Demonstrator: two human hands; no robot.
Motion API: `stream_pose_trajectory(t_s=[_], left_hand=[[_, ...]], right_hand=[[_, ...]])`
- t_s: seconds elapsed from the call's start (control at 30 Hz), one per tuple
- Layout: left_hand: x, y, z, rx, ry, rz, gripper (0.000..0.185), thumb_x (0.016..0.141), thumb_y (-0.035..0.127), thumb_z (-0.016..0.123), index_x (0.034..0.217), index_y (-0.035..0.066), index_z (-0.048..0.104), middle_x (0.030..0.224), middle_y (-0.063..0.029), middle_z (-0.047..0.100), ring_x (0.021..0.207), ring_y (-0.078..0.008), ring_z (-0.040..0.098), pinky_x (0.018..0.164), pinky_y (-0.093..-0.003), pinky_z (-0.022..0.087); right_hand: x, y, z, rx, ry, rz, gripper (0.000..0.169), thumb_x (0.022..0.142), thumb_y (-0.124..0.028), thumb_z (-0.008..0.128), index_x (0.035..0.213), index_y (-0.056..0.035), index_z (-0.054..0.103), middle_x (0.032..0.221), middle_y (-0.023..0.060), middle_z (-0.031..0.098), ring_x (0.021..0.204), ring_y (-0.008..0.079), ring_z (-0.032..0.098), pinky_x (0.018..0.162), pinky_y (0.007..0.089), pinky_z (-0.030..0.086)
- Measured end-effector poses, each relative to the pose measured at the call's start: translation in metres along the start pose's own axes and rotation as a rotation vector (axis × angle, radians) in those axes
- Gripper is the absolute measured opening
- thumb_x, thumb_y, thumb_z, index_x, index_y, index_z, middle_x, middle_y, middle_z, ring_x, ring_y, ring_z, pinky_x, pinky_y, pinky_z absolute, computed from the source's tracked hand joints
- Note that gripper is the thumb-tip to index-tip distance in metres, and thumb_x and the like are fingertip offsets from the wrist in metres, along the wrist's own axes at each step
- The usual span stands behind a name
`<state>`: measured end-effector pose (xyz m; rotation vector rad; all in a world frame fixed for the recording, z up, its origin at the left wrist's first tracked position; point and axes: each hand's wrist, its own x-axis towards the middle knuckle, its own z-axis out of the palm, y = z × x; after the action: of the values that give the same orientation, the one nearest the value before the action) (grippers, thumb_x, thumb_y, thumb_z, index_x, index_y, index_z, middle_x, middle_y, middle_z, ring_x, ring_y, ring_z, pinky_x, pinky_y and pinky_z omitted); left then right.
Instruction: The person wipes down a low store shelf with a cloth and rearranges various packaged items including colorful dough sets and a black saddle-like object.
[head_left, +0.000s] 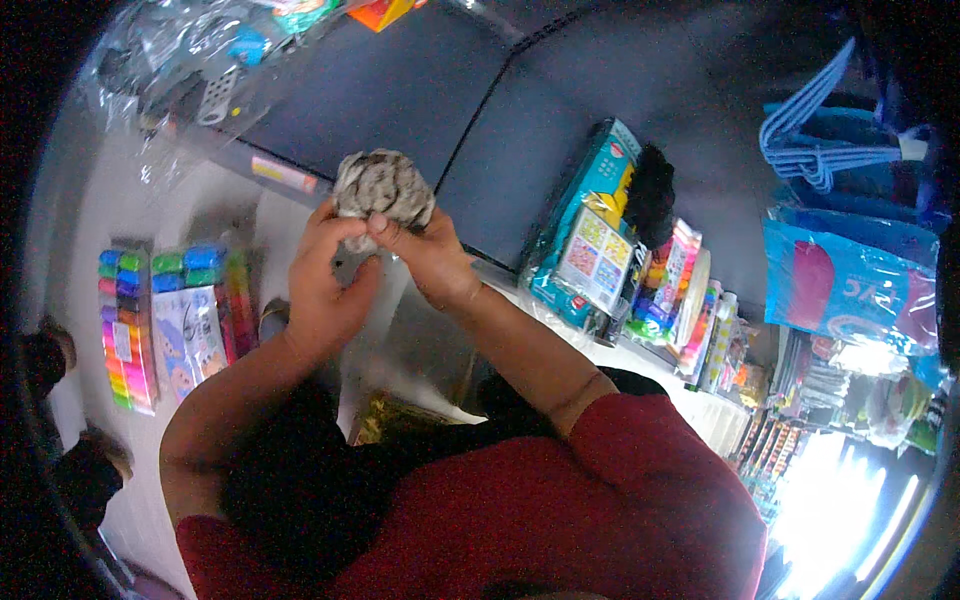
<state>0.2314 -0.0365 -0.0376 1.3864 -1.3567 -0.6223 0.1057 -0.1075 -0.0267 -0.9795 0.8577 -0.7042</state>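
Note:
Both hands meet in front of the body around a grey and off-white mottled bundle, soft-looking like cloth or yarn (386, 189); its exact kind cannot be told. My left hand (330, 274) holds it from the lower left, thumb and fingers curved about its lower edge. From the lower right, my right hand (427, 255) grips it, with the thumb pressed on its front. The fingers behind the bundle are hidden. Beyond it lies a dark grey surface (360, 90) with a black seam.
Clear plastic packaging (150, 67) lies at the upper left. Packs of coloured clay or similar pieces (127, 330) are at left. To the right stand a teal package (577, 300), a black fluffy thing (651, 199) and a blue printed bag (847, 277). Parts of other people show at far left.

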Motion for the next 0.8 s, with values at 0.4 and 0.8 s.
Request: stream_pose_trajectory(t_s=[0.4,0.8], left_hand=[[-0.021,-0.005,-0.007,-0.16,-0.202,-0.207,0.052,0.069,-0.005,0.056,0.118,0.004,0.042,0.113,-0.0151,0.051,0.107,-0.025,0.05,0.093,-0.0343,0.037],[-0.046,-0.021,-0.007,-0.013,-0.306,-0.302,0.046,0.072,-0.003,0.057,0.115,0.004,0.045,0.107,-0.0135,0.054,0.095,-0.0232,0.055,0.084,-0.0323,0.044]], right_hand=[[0.037,-0.084,-0.176,-1.148,0.437,-0.325,0.025,0.074,-0.012,0.064,0.096,-0.0011,0.06,0.091,0.0115,0.064,0.084,0.0215,0.061,0.075,0.0315,0.049],[0.0,-0.035,-0.186,-1.875,0.069,0.043,0.042,0.068,-0.022,0.063,0.1,0.0011,0.052,0.091,0.0242,0.058,0.078,0.0401,0.058,0.069,0.0451,0.049]])
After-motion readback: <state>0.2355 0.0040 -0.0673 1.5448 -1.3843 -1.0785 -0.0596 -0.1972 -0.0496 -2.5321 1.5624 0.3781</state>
